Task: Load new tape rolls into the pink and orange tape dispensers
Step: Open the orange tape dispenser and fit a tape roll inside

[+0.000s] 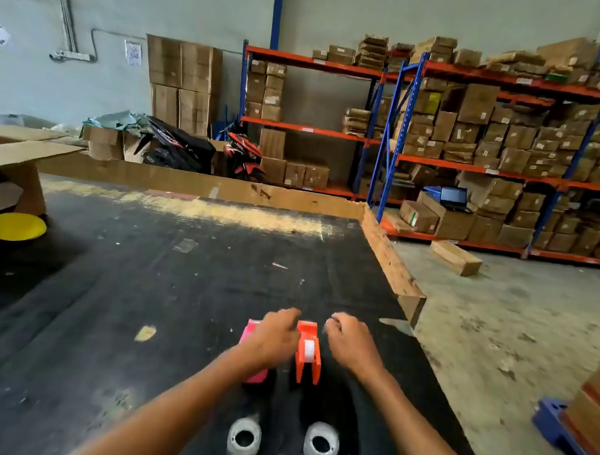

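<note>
On the black desk [135,283], the orange tape dispenser [308,353] stands upright with a white roll seated in its cradle. Just left of it sits the pink tape dispenser [255,373], mostly covered, so its contents cannot be told. Nearer the viewer than the orange dispenser lie two white tape rolls [244,439] [321,445], side by side and apart. The left hand [273,336] lies palm-down over the pink dispenser, fingers curled; whether its grip is closed on it cannot be told. Right of the orange dispenser, the right hand [351,341] hovers, fingers loosely curled, grip holding nothing visible.
</note>
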`<act>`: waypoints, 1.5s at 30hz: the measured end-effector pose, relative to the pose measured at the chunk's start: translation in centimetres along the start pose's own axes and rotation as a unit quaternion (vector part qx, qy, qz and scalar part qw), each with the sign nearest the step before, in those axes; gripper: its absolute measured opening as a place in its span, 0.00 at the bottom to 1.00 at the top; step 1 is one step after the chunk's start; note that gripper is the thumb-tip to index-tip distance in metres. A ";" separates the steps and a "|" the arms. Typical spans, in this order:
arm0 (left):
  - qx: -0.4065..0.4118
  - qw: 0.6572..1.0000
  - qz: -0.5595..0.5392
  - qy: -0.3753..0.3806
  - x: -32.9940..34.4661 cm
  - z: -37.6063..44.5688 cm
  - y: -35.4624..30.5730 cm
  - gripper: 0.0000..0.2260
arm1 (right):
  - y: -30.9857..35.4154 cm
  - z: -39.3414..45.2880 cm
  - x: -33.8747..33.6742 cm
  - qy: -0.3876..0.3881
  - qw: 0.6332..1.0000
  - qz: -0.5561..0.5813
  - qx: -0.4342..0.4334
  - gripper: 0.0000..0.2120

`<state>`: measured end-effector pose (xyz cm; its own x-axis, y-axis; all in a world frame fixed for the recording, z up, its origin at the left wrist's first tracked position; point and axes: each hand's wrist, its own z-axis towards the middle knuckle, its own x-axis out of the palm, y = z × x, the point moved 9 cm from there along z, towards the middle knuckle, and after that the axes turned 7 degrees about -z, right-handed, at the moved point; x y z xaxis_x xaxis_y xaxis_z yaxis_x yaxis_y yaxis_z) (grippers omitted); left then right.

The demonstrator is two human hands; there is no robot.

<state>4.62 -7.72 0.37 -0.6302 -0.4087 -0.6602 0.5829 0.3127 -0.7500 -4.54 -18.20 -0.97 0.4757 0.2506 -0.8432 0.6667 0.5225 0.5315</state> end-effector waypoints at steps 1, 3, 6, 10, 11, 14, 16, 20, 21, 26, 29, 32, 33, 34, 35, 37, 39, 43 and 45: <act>-0.018 1.000 -0.002 0.017 1.0 0.1 0.5 0.13 | -0.5 -0.3 0.8 0.019 1.000 0.014 0.003 0.14; -0.055 0.998 -0.029 0.029 2.4 0.0 1.5 0.11 | -1.6 -1.1 2.1 0.039 0.998 0.053 0.010 0.15; -0.096 0.989 -0.111 0.024 3.6 -0.6 2.2 0.11 | -2.6 -2.5 3.2 0.046 0.991 0.121 0.029 0.14; -0.127 0.950 -0.280 -0.043 3.6 -1.2 2.1 0.09 | -2.2 -3.3 2.1 -0.015 0.977 0.213 0.023 0.11; -0.129 0.938 -0.314 -0.063 3.5 -1.2 2.0 0.09 | -2.2 -3.5 1.6 -0.038 0.967 0.252 0.029 0.10; -0.117 0.911 -0.378 -0.115 2.5 -1.8 1.7 0.07 | -1.5 -4.1 -0.4 -0.078 0.952 0.295 0.032 0.10; -0.101 0.896 -0.412 -0.133 1.7 -1.9 1.6 0.07 | -0.8 -4.4 -1.5 -0.077 0.948 0.308 0.014 0.10; -0.040 0.907 -0.400 -0.125 0.8 -2.1 0.7 0.10 | 1.3 -5.4 -1.8 0.008 0.931 0.364 -0.035 0.13; -0.030 0.911 -0.396 -0.110 0.9 -2.3 0.5 0.11 | 2.0 -5.7 -1.6 0.036 0.931 0.362 -0.044 0.13; 0.017 0.933 -0.350 -0.085 0.9 -3.4 0.4 0.13 | 2.9 -7.0 -1.2 0.101 0.923 0.371 -0.037 0.19; 0.019 0.931 -0.346 -0.113 0.5 -3.8 0.8 0.11 | 3.3 -7.3 -1.3 0.094 0.926 0.363 -0.040 0.21; 0.018 0.920 -0.377 -0.104 0.1 -3.6 0.6 0.12 | 3.8 -7.4 -2.3 0.058 0.929 0.361 -0.055 0.19; 0.019 0.913 -0.397 -0.091 0.1 -3.4 0.4 0.12 | 4.0 -7.4 -2.7 0.050 0.928 0.363 -0.062 0.20; 0.022 0.907 -0.413 -0.082 0.0 -3.3 0.2 0.12 | 4.2 -7.4 -3.0 0.042 0.928 0.364 -0.066 0.21; 0.024 0.904 -0.418 -0.084 -0.2 -3.3 0.0 0.11 | 4.5 -7.3 -3.1 0.035 0.930 0.360 -0.069 0.22; 0.023 0.905 -0.411 -0.109 -0.8 -3.3 0.0 0.10 | 4.9 -7.3 -3.3 0.020 0.932 0.354 -0.077 0.22; 0.008 0.907 -0.393 -0.150 -2.4 -3.4 1.0 0.11 | 4.4 -7.0 -4.1 -0.003 0.927 0.367 -0.075 0.20; -0.033 0.893 -0.424 -0.151 -5.4 -3.4 3.4 0.13 | 0.6 -5.4 -5.5 -0.025 0.951 0.307 -0.033 0.16; -0.050 0.887 -0.443 -0.118 -4.4 -3.8 2.7 0.12 | -0.5 -4.5 -3.6 0.001 0.987 0.161 -0.005 0.14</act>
<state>7.00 -1.80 1.16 -0.6866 -0.6965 0.2084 -0.1431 -0.1516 -0.9780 -9.15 -15.74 1.39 0.6611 0.4065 -0.6306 0.4754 0.4233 0.7712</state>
